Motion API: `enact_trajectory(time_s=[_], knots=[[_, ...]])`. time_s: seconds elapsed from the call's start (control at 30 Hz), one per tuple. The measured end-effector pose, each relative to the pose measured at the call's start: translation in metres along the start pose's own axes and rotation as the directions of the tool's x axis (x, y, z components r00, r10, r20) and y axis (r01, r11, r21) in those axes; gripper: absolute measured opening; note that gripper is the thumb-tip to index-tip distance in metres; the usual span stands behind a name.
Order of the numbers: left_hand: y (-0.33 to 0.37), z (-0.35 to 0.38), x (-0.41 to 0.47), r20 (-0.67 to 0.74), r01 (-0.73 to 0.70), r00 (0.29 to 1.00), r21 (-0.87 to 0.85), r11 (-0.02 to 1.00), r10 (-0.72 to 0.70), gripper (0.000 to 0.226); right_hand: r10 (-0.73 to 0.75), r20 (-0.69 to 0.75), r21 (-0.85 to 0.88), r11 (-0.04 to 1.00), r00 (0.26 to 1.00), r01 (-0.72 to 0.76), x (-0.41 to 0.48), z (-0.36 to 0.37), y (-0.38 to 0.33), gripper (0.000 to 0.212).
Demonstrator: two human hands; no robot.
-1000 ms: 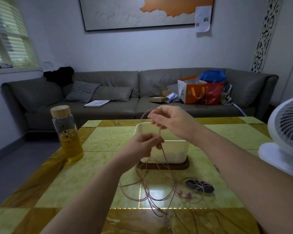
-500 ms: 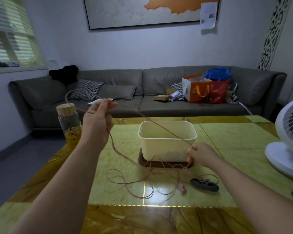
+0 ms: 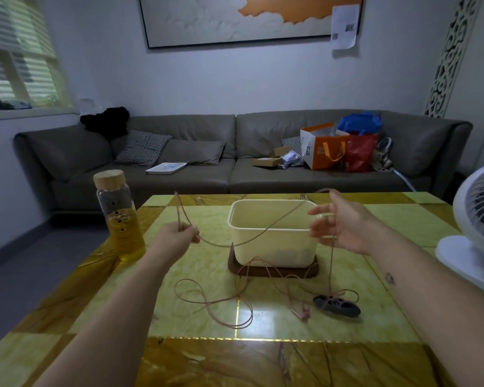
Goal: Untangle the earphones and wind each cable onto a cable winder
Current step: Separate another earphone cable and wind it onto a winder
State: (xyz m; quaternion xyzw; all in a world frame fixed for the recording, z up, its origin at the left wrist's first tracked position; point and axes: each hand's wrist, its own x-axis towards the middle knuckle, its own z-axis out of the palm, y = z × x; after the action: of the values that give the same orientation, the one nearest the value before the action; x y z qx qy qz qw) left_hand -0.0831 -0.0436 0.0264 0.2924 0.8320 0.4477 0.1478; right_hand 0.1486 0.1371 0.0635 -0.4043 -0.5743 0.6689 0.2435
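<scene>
Cable [image 3: 264,229] now strung across tub [image 3: 274,248] front — left hand [image 3: 176,237] dropped, pinching it left of tub, right hand [image 3: 344,224] risen, fingers spread wide, cable draped over it — thin pink loops before tub, by winder [image 3: 337,304]

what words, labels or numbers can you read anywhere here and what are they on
No text is legible.
Paper sheet on the wall: printed codes and lines, too small to read.
Orange and white bag on the sofa: blue print, too blurred.
</scene>
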Motion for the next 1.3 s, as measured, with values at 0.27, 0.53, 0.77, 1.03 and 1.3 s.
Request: enact_trajectory(time_s=[0.27,0.53,0.77,1.03,1.3], knots=[[-0.016,0.010,0.001,0.133,0.155,0.965,0.404,0.901,-0.226,0.077,-0.381,0.262,-0.444,0.768,0.887,0.461,-0.033,0.037,-0.050,0.015],[0.047,0.035,-0.053,0.522,-0.250,0.798,-0.167,0.954,0.301,0.026,-0.405,0.352,-0.169,0.859,0.844,0.483,-0.038,0.067,-0.052,0.027],[0.050,0.088,-0.059,0.509,-0.218,0.785,-0.307,0.926,0.354,0.025,-0.463,0.387,-0.267,0.771,0.797,0.578,-0.038,0.074,-0.044,0.027],[0.063,0.032,-0.032,0.140,0.073,0.986,-0.855,0.514,0.094,0.026,0.057,0.477,-0.601,0.749,0.877,0.278,-0.017,0.040,0.028,0.029],[0.035,-0.012,0.005,-0.151,-0.072,0.969,-0.931,0.358,-0.197,0.027,-0.306,-0.082,-0.729,0.667,0.949,0.152,0.027,0.006,0.050,0.018]])
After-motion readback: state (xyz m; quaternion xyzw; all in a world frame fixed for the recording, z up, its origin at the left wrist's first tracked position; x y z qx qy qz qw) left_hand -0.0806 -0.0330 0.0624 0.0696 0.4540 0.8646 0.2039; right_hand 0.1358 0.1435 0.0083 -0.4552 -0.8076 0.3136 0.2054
